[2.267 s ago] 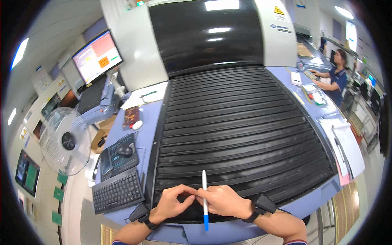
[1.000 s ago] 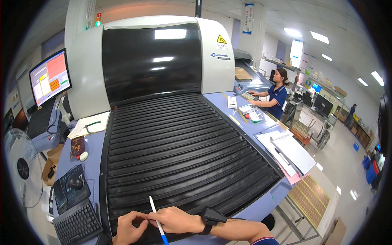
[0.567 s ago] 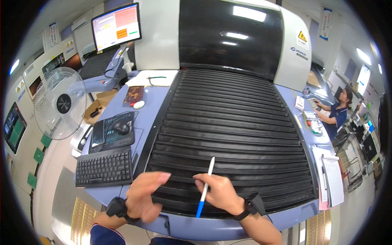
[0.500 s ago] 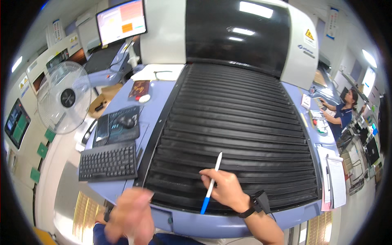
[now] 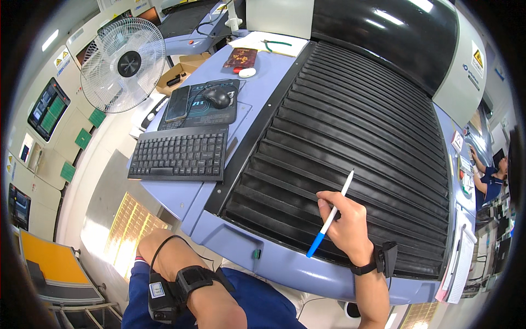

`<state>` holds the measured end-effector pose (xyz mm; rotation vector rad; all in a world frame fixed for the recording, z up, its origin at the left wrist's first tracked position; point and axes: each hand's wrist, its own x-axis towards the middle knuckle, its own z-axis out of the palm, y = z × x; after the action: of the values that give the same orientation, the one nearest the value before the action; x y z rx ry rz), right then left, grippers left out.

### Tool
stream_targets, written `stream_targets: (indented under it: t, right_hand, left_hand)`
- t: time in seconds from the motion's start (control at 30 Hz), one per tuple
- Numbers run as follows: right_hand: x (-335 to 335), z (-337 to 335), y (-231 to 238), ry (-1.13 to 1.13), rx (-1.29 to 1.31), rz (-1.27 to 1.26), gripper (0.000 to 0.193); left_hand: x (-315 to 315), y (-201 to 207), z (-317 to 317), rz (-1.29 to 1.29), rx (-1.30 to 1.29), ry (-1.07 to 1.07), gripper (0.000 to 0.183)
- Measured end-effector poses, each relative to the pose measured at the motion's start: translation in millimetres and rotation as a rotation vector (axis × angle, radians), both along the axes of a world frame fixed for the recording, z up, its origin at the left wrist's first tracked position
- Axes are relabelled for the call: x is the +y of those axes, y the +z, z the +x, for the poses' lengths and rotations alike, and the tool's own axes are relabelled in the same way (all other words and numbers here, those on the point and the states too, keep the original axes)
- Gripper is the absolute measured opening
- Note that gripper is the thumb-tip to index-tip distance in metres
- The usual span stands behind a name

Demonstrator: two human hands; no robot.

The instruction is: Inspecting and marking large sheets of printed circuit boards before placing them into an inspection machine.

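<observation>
My right hand [image 5: 348, 225] is closed around a slim white pen [image 5: 330, 220] with a blue end. The pen's pointed white tip slants up and away, over the black ribbed bellows cover [image 5: 339, 131] of a machine. My left forearm crosses the lower left, a black strap and small device at the wrist. Only the back of my left hand [image 5: 220, 315] shows at the lower edge, near my body; its fingers are hidden. The machine's blue-grey front rim [image 5: 296, 268] runs between my two arms.
Left of the cover lie a black keyboard [image 5: 181, 153], a mouse [image 5: 217, 98], a phone [image 5: 177, 102] and green-handled pliers [image 5: 276, 43]. A fan [image 5: 124, 64] stands farther left. At the right are a clipboard [image 5: 463, 263] and a co-worker [image 5: 489, 183].
My left hand, raised and blurred before, has dropped toward my body at the lower edge. My view has turned left and down. The right hand keeps the pen over the cover.
</observation>
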<state>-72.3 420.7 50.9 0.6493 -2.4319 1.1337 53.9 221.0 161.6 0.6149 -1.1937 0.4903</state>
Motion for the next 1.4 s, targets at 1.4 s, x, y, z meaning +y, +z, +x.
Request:
stream_targets:
  t: [1.4]
  right_hand:
    - [128, -49, 14, -0.398, -0.005, -0.248, 0.041]
  left_hand:
    - [-9, -135, -228, -0.44, 1.423, 3.917, 0.012]
